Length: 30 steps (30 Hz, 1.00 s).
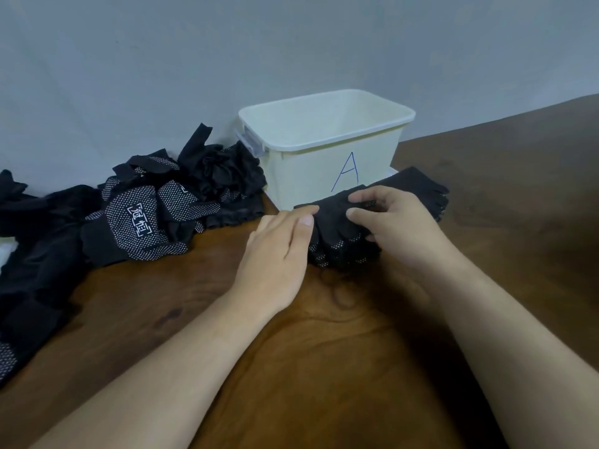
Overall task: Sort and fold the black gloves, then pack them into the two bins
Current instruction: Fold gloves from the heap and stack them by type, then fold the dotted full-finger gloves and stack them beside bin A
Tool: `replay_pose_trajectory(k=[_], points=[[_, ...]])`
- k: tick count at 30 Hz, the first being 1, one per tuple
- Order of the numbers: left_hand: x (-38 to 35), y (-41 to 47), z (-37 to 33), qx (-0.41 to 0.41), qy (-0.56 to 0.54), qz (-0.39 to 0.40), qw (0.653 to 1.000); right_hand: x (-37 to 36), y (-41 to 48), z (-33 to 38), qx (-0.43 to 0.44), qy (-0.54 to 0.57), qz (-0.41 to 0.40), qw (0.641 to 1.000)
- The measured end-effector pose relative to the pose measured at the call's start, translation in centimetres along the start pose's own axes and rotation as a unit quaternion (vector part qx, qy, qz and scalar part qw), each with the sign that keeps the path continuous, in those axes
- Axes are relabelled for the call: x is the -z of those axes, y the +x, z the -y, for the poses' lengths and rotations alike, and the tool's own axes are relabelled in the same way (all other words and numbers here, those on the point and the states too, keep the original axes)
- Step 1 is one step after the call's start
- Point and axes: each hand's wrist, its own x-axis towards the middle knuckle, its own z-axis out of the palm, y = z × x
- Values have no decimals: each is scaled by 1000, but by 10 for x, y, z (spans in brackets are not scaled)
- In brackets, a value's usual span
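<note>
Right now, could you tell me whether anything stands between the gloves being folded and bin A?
Nothing visible does. The folded gloves, which the left hand touches and the right hand pinches, lie just in front of bin A, whose top is open with no lid.

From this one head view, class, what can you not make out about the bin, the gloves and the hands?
Head view only.
1. Bin A: floor hidden by its front wall.
2. Glove pile: cut off by the left edge, so uncountable.
3. Folded gloves: layers covered by the left hand and right hand.
</note>
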Motion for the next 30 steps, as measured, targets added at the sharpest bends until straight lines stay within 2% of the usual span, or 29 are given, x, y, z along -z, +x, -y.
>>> replay_pose_trajectory(k=[6, 13, 19, 22, 24, 27, 30], points=[[-2, -2, -2, 8, 33, 24, 999, -1, -1, -4, 13, -87, -13, 996], [-3, -5, -3, 12, 49, 20, 999, -2, -11, 1, 57, -215, -31, 975], [-2, -7, -4, 18, 32, 29, 999, -2, -12, 5, 36, -194, -10, 980], [-2, -7, -3, 20, 38, 37, 998, 6, -18, 15, 33, -261, -6, 965], [-3, -7, -3, 15, 42, 38, 998, 17, -24, 24, 47, -336, -60, 939], [-2, -7, -3, 9, 39, 32, 999, 22, -25, 31, 93, -344, -125, 926], [-2, -7, -4, 3, 22, 16, 1000, 9, -21, 24, 149, -335, -87, 926]])
